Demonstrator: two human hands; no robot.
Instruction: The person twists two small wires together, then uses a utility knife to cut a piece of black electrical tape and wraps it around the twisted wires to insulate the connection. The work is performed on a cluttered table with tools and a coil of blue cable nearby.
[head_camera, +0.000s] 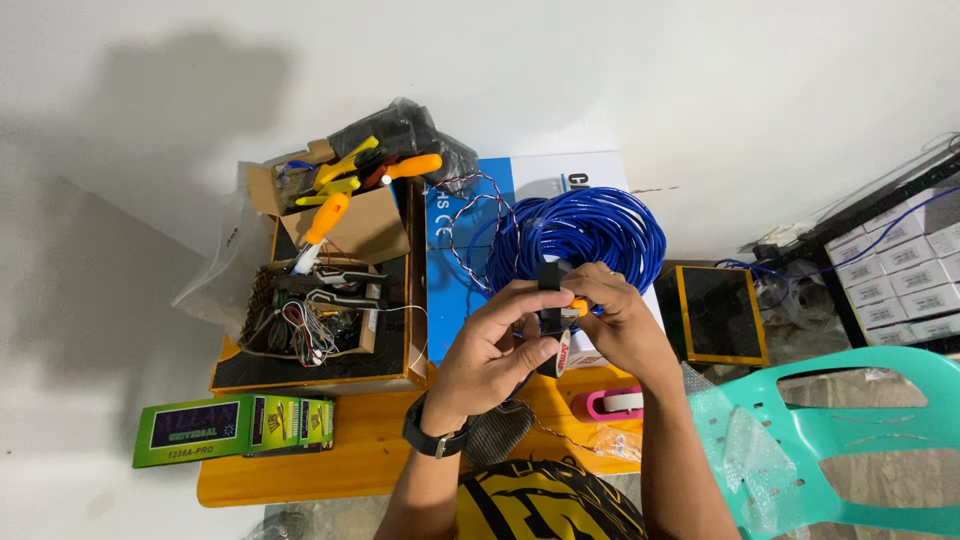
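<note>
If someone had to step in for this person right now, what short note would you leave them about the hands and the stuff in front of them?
Left hand: raised over the table, fingers closed on a roll of black tape.
Right hand: pinching the tape's free black strip and a small orange-tipped piece; what that piece is, I cannot tell.
Things: the blue cable coil lies just behind the hands on a blue and white box. Orange-handled tools sit in the open cardboard box to the left.
Done: a length of tape is pulled out.
Left: the strip is not yet cut from the roll.

Green chair (850, 420) cut off at right edge
</note>
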